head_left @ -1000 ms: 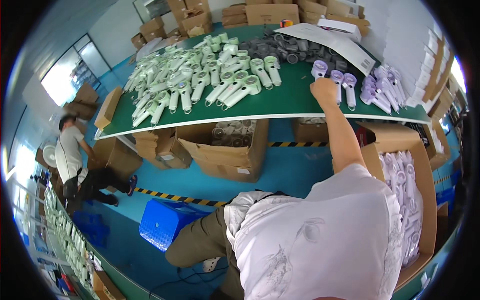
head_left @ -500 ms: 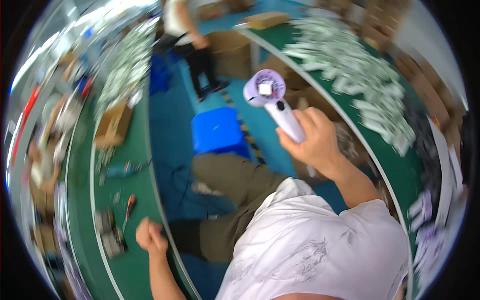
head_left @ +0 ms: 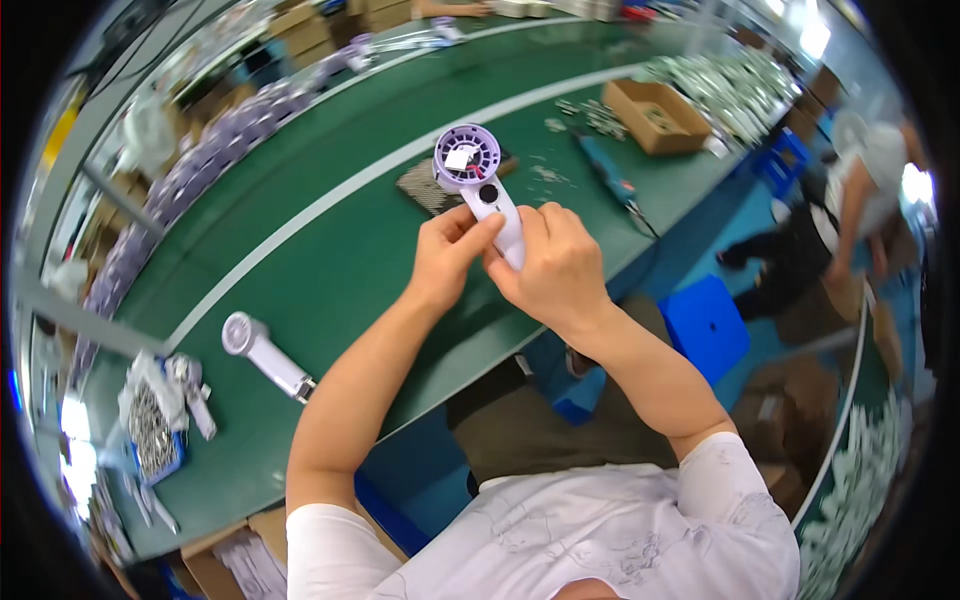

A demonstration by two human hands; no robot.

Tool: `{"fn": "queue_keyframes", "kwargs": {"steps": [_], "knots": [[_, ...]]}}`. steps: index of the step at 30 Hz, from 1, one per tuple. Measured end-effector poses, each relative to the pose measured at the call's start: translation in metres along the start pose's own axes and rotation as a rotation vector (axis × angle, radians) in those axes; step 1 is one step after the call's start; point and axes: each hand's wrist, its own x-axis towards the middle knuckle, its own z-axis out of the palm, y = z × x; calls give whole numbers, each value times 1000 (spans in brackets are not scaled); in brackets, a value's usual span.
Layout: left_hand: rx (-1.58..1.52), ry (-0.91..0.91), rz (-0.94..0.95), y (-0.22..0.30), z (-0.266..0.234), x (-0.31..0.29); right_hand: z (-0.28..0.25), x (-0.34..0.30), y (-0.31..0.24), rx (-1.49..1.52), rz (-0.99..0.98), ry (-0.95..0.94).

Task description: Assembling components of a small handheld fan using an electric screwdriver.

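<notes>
Over the green bench I hold a pale purple handheld fan (head_left: pixel 468 157) with its round head pointing away from me. The head's near face shows an opening with a white square part and a bit of red inside. My right hand (head_left: pixel 562 262) is closed round the lower handle. My left hand (head_left: pixel 448 256) pinches the handle's left side, its thumb below the dark round button. Behind the fan, a grey ridged block (head_left: pixel 425 186) lies partly hidden on the bench. A second handheld fan (head_left: pixel 270 358) rests to the left, beside my left forearm.
Along the green bench (head_left: pixel 330 270) lie a blue power screwdriver (head_left: pixel 606 170), a cardboard box (head_left: pixel 655 115), loose small parts and a blue tray of metal pieces (head_left: pixel 155 440). Purple fan parts line the far side. A blue stool (head_left: pixel 705 325) and a person (head_left: pixel 850 200) are at the right.
My view has turned left toward the bench. The fan, held by my right hand alone before, is now over the bench, and my left hand has joined on its handle.
</notes>
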Motion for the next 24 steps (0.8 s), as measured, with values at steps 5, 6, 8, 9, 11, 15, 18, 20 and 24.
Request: {"fn": "queue_keyframes", "kwargs": {"steps": [5, 6, 8, 9, 11, 15, 18, 20, 24], "knots": [[-137, 439, 46, 11, -24, -1, 72, 27, -18, 150, -66, -66], [-114, 485, 43, 11, -34, -5, 84, 30, -21, 194, -89, -63], [-141, 568, 70, 9, -49, -8, 107, 34, -24, 230, -147, -82], [-177, 628, 85, 8, -54, -10, 115, 35, -27, 257, -179, -109], [-162, 652, 71, 5, -64, -14, 129, 37, -27, 296, -215, -142], [-195, 668, 77, -8, -74, -17, 143, 30, -24, 358, -208, -203], [-215, 632, 61, -10, -74, -17, 142, 26, -15, 389, -182, -247], [-222, 609, 66, -8, -73, -16, 141, 25, -13, 408, -172, -237], [-127, 638, 52, -11, -75, -20, 138, 25, -12, 466, -158, -218]]}}
